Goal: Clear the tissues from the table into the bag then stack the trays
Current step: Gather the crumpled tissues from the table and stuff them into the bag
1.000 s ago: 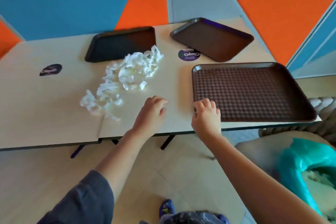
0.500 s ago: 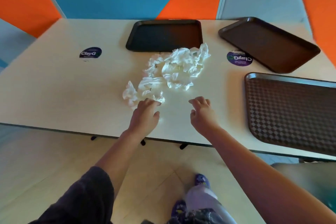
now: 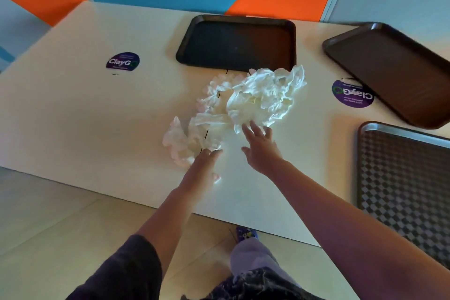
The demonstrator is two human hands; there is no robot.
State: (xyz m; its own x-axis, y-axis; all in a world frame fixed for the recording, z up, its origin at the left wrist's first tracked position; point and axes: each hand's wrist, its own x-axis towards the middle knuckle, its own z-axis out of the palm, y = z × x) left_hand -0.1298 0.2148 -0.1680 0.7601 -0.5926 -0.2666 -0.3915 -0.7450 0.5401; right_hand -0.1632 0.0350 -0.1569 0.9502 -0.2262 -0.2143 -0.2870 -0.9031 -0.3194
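A loose heap of crumpled white tissues (image 3: 255,97) lies in the middle of the pale table (image 3: 73,117). My left hand (image 3: 204,163) rests on the near, left end of the heap, fingers touching the tissues; whether it grips any I cannot tell. My right hand (image 3: 260,146) is open with fingers spread, its fingertips at the near edge of the bigger clump. Three dark trays lie on the table: a black tray (image 3: 236,44) behind the heap, a brown tray (image 3: 394,70) at the far right, and a checkered tray (image 3: 409,185) at the near right. No bag is in view.
Two round purple stickers are on the table, one at the left (image 3: 123,62) and one (image 3: 353,94) beside the brown tray. Orange, blue and grey wall panels stand behind the table. My legs and a shoe (image 3: 246,235) show below the table's near edge.
Both hands have moved from the near table edge by the checkered tray leftward and forward onto the tissue heap. My view has shifted left, and the teal bag has gone out of sight.
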